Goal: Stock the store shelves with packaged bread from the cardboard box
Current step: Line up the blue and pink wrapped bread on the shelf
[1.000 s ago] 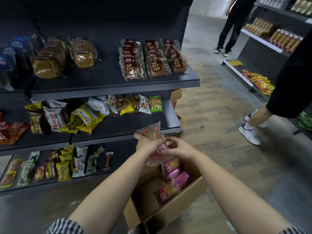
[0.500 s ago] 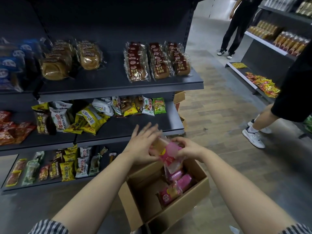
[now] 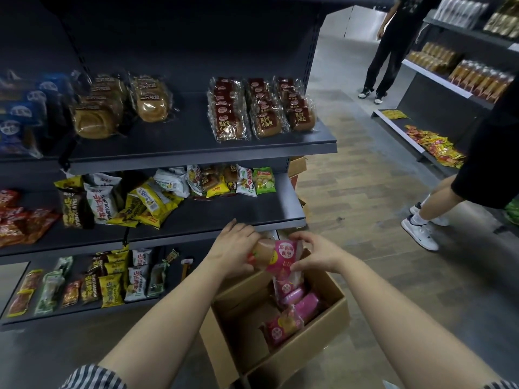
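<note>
An open cardboard box [image 3: 306, 352] stands on the floor in front of the dark shelf unit, with several pink bread packs [image 3: 292, 313] in its right half. Above the box I hold a pink-labelled bread pack [image 3: 278, 254] with both hands. My left hand [image 3: 234, 248] grips its left end, and my right hand [image 3: 314, 252] pinches its right side. The pack is just below the front edge of the middle shelf [image 3: 224, 220]. The upper shelf [image 3: 196, 150] carries rows of packaged bread [image 3: 261, 108].
Snack bags [image 3: 146, 197] fill the left part of the middle shelf, and more packets [image 3: 106, 284] line the bottom shelf. A person's leg and white shoe [image 3: 420, 233] stand to the right on the wooden floor. Another person [image 3: 390, 46] stands by the far shelves [image 3: 449, 80].
The view has shifted up slightly. My left hand has closed round the left end of the pack, after its fingers were spread half a second ago. The pack stays above the box.
</note>
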The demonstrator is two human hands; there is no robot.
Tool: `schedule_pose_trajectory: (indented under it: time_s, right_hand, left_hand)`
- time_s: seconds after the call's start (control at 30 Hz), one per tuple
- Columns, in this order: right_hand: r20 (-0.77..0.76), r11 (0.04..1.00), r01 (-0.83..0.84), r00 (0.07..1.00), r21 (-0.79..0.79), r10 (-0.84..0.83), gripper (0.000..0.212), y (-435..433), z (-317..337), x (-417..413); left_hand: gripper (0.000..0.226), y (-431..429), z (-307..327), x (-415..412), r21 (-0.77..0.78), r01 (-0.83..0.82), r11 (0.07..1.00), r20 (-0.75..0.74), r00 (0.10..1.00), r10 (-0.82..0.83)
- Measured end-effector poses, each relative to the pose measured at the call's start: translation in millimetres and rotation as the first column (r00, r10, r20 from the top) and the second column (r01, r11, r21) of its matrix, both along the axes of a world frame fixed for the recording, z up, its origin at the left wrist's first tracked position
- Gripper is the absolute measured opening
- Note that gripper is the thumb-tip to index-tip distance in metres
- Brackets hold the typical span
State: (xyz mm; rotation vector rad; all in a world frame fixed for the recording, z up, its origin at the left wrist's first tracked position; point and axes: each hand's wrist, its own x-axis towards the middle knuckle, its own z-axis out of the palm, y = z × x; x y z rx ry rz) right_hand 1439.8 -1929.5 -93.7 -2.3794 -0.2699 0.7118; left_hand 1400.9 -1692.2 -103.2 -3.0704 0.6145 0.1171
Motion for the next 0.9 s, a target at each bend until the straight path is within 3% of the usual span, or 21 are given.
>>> schedule_pose_trajectory:
  time_s: [0.1, 0.23, 0.63, 0.9]
  right_hand:
    - [0.195, 0.974, -0.136, 0.966, -0.180, 0.170, 0.112, 7, -1, -4]
    - [0.354, 0.934, -0.208, 0.883, -0.291, 0.307, 0.107, 22, 3, -10]
    - [0.430, 0.879, -0.308, 0.782, -0.363, 0.452, 0.095, 42, 9, -16]
    - [0.479, 0.805, -0.466, 0.647, -0.367, 0.593, 0.092, 99, 32, -18]
  left_hand:
    - [0.068, 4, 0, -2, -0.031, -0.070, 0.997, -0.013, 0.998, 0.069]
    - [0.067, 9, 4, -5, -0.062, -0.113, 0.992, -0.013, 0.994, 0.112]
    - [0.072, 26, 13, -31, -0.052, -0.219, 0.974, 0.000, 0.976, 0.219]
    - [0.080, 69, 27, -77, -0.041, -0.414, 0.910, 0.071, 0.907, 0.415]
